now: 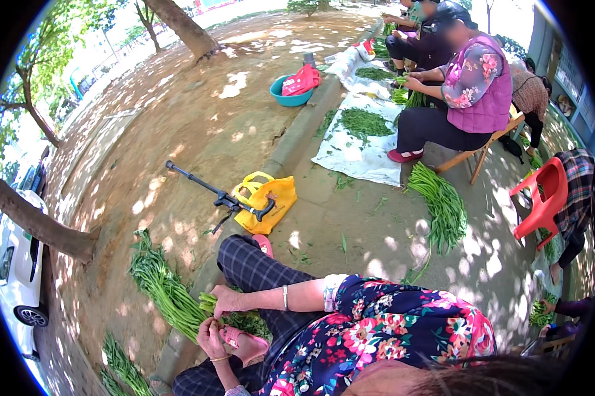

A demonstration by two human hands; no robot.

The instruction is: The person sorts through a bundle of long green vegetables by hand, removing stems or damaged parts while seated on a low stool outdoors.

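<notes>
My right hand [229, 300], with a silver bracelet on its wrist, grips a small bunch of green leafy stems [207, 302]. The cut ends stick out past the fingers, and the leafy part hangs over my lap. Just below it, my left hand [211, 338] wears a thin gold-coloured bracelet. Its fingertips are drawn together close to the bunch; whether a stem is pinched between them is too small to tell. A large pile of leafy greens [166, 292] lies on the ground and kerb in front of my hands. Loose leaves [250, 324] are heaped between my legs.
A yellow bag [272, 205] with a folding cane [218, 195] against it stands beside my knee. More greens [438, 205] lie on the pavement. People sit beyond, one [478, 99] at a white sheet [332, 143] with plucked leaves. A red stool [540, 198] and teal basin [288, 99] stand farther off.
</notes>
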